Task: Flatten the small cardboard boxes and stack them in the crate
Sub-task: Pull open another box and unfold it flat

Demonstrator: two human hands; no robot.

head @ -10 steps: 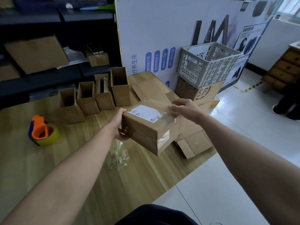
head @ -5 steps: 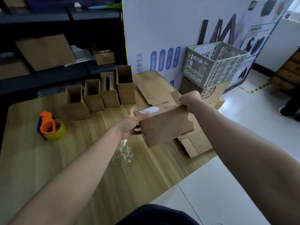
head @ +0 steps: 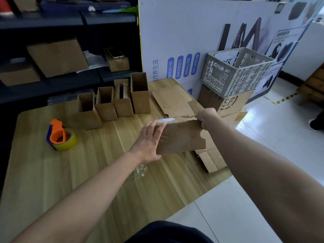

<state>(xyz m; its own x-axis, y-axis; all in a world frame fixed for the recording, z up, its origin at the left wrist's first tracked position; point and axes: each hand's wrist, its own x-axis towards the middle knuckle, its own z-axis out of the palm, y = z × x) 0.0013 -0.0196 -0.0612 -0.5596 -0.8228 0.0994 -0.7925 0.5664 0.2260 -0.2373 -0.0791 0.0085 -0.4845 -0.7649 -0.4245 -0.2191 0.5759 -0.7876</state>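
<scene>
Two hands work one small cardboard box [head: 180,137] in the head view. The left hand [head: 149,141] lies flat against the box's left end, fingers straight and spread, pressing rather than gripping. The right hand [head: 207,118] has its fingers curled over the top right corner, pinching the cardboard edge. The box sits between both sets of fingers, above the table [head: 87,172], and looks partly collapsed. Beyond the right fingers the crate [head: 236,71] stands on a carton [head: 228,102]. Beyond the left fingertips, four open boxes [head: 107,104] stand upright. The step in hand looks like flattening. Next, I judge, the walls need squeezing fully flat, then the sheet carrying past the right fingers to the crate.
</scene>
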